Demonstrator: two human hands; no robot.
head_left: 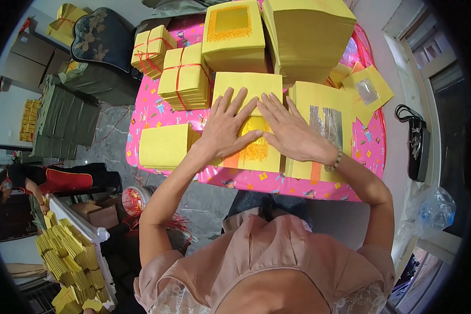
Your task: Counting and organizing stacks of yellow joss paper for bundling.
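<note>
My left hand (227,124) lies flat on a yellow paper sheet (251,81), its fingers spread and its thumb stretched to the right. Beside it my right hand (295,130) rests with straight fingers, the two hands nearly meeting at thumbs and index fingertips. Both press near the edge of a plain flap folded over the sheet's far part. Below the fingers shows a shiny gold square with orange print (255,144). Partly under my right hand and wrist is a stack of yellow paper with silver foil (327,118). Neither hand grips anything.
A folded yellow paper stack (165,146) lies at the left on the pink patterned tablecloth (235,180). Farther back stand red-tied bundles (186,78), a gold-printed stack (233,47) and a tall paper pile (311,42). At far left, a person (70,178) handles a table of yellow bundles (73,256).
</note>
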